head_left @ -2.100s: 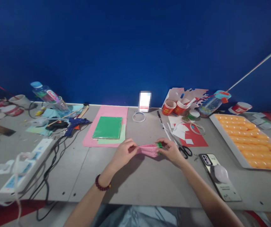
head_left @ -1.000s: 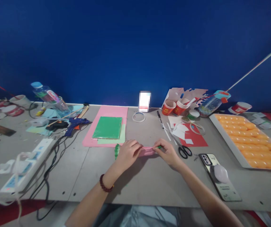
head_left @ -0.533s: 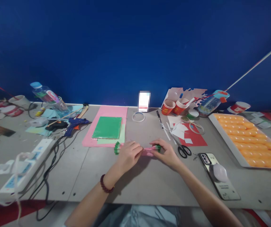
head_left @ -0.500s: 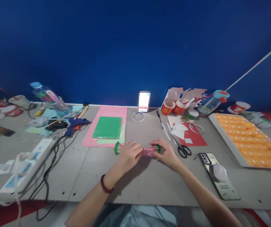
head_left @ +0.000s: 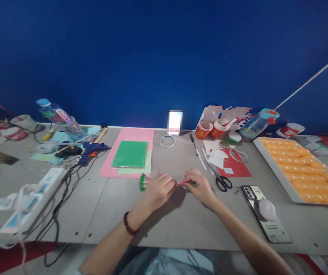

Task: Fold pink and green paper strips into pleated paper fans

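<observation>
Between my two hands is a pleated pink-and-green paper (head_left: pixel 143 182), its green zigzag end sticking out past the left side of my left hand. My left hand (head_left: pixel 159 189) is closed around the folds and hides most of them. With thumb and fingertips pinched together, my right hand (head_left: pixel 198 187) grips the pink middle part, which looks squeezed narrow between the hands. A bit of green shows behind the right fingers. Beyond the left hand lies a green packet of paper (head_left: pixel 130 154) on a pink sheet (head_left: pixel 109 168).
Black-handled scissors (head_left: pixel 223 183) and a phone (head_left: pixel 264 214) lie to the right, before a tray of orange balls (head_left: pixel 304 168). A wire coil (head_left: pixel 168 141) and red paper cups (head_left: pixel 204 129) stand behind. Leftward are a blue glue gun (head_left: pixel 91 151), a power strip (head_left: pixel 34 200) and cables.
My right hand has gone from spread fingers to a tight pinch on the pink middle. The pleats there are now drawn together; my left hand has barely shifted right.
</observation>
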`<state>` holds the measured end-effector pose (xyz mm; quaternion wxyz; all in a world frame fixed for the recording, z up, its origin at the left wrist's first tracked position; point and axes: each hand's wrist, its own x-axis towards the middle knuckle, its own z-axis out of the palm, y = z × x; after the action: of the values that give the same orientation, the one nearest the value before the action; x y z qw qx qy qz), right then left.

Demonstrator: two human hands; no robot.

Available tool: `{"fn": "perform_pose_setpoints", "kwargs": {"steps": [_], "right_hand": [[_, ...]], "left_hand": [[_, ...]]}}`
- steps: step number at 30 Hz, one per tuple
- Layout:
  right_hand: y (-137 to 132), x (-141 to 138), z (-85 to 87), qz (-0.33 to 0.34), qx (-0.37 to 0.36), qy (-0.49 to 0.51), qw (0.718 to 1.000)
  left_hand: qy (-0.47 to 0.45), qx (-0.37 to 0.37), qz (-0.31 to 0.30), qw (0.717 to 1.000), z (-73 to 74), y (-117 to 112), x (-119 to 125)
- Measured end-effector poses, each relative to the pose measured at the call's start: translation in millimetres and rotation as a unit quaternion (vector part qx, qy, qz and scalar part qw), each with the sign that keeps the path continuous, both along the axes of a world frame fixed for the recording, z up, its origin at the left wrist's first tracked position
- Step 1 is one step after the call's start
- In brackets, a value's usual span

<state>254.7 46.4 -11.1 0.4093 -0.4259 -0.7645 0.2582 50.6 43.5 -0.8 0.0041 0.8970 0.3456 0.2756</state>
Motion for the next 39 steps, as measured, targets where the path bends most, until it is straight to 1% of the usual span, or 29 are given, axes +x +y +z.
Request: {"fn": "perform_pose_setpoints", "kwargs": {"steps": [5, 8, 16, 23, 30, 35, 39], "right_hand": [[0.2, -1.0, 0.8, -0.012, 0.073, -0.018, 0.997], [0.7, -1.7, 0.9, -0.006, 0.077, -0.016, 0.997], [2.0, 5.3, 7.9, -0.019, -0.014, 0.005, 1.0], [5.6, 7.8, 7.4, -0.01, -0.039, 0.036, 0.999], [3.1, 6.0, 2.6, -0.029, -0.056, 0.052, 0.997], [5.0, 8.2, 6.0, -0.014, -0.073, 0.048, 0.996], [4.3, 11.3, 10.7, -0.031, -0.102, 0.037, 0.994]], "left_hand": [[-0.018, 0.002, -0.008, 1.0, 0.3, -0.4, 1.2], [-0.017, 0.001, -0.004, 1.0, 1.1, -0.8, 1.7], [-0.038, -0.013, 0.011, 0.999, 2.8, 0.6, -2.0], [-0.043, -0.022, 0.009, 0.999, 3.3, 0.7, -3.1], [-0.034, -0.025, 0.004, 0.999, 0.0, 1.6, -2.4], [-0.048, -0.023, 0.004, 0.999, 1.1, 1.8, -2.1], [-0.061, -0.023, 0.003, 0.998, 1.9, 2.1, -3.7]]}}
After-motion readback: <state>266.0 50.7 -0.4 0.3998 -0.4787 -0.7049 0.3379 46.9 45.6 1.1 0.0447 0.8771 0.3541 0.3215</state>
